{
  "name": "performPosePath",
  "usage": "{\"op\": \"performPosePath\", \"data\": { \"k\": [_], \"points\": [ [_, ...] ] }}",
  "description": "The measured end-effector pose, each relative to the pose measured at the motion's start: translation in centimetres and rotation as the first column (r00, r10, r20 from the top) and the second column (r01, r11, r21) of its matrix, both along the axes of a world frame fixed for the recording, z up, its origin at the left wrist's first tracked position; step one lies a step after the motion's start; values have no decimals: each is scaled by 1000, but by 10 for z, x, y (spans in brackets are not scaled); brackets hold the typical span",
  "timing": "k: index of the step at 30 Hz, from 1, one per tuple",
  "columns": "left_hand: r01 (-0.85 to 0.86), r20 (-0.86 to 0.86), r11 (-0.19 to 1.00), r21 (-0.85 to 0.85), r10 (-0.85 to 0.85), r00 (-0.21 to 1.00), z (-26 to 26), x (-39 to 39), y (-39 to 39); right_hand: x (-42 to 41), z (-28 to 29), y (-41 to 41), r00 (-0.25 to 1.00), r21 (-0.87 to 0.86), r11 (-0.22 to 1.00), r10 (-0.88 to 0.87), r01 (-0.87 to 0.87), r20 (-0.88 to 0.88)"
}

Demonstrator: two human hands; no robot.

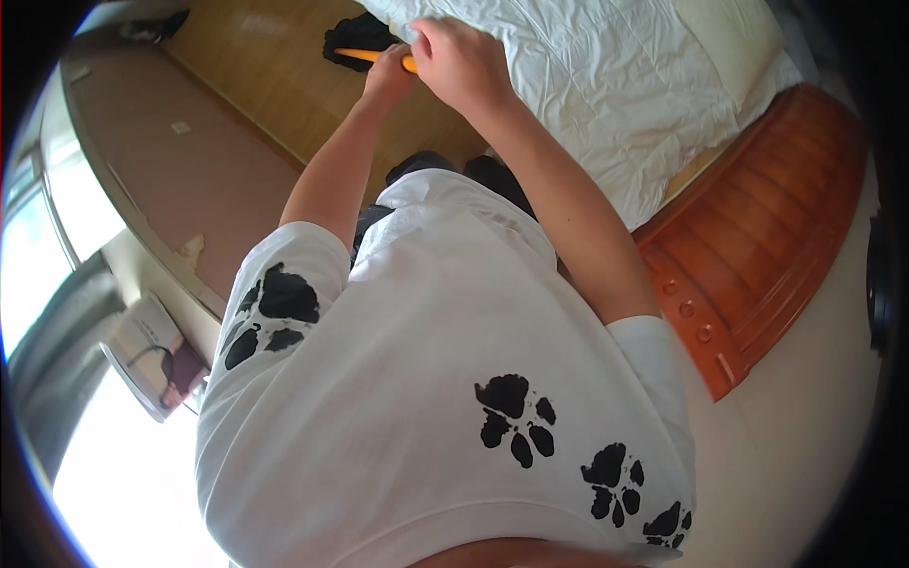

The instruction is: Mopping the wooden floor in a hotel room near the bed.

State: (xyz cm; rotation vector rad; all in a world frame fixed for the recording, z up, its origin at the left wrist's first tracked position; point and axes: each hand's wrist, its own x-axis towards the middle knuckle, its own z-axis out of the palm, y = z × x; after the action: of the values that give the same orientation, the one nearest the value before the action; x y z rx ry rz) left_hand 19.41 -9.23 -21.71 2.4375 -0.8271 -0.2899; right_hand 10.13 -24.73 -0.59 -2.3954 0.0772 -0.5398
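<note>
My left hand (389, 73) is closed around an orange stick (355, 54), perhaps a tool handle. Its thin left end sticks out past my fist. My right hand (461, 62) curls over the stick's other end, close beside my left hand, with most of its fingertips hidden. Beyond the stick's thin end, a dark, rumpled thing (353, 35) lies on the wooden floor (273, 78); whether the stick touches it I cannot tell. White bedding (582, 92) spreads just past my right hand.
At the right stands a brown wooden bed end panel (767, 234), with a cream pillow (731, 50) farther up the bed. Along the left runs a brownish wall panel (184, 149) below a bright window (35, 234). A printed box (156, 355) sits on the sill side.
</note>
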Motion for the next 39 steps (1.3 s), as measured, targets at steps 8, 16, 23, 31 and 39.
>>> {"op": "performPosePath", "data": {
  "k": [8, 16, 23, 31, 39],
  "points": [
    [-534, -146, 737, -413, 526, 838, 96, -30, 26, 45, 77, 56, 879, -176, 901, 429, -397, 209],
    [-720, -229, 515, -466, 715, 660, 134, -61, 96, 65, 146, 166, 670, -106, 708, 698, -698, 253],
    [-814, -330, 356, -460, 782, 528, 134, -101, 156, 64, 171, 243, 477, -305, 447, 878, -841, -29],
    [-897, -443, 152, -415, 828, 345, 115, -96, 201, 111, 139, 329, 340, -241, 304, 932, -921, -124],
    [-982, -584, -147, -119, 810, -50, 113, -74, 247, 150, 140, 419, 16, -303, -122, 909, -945, -416]
  ]
}}
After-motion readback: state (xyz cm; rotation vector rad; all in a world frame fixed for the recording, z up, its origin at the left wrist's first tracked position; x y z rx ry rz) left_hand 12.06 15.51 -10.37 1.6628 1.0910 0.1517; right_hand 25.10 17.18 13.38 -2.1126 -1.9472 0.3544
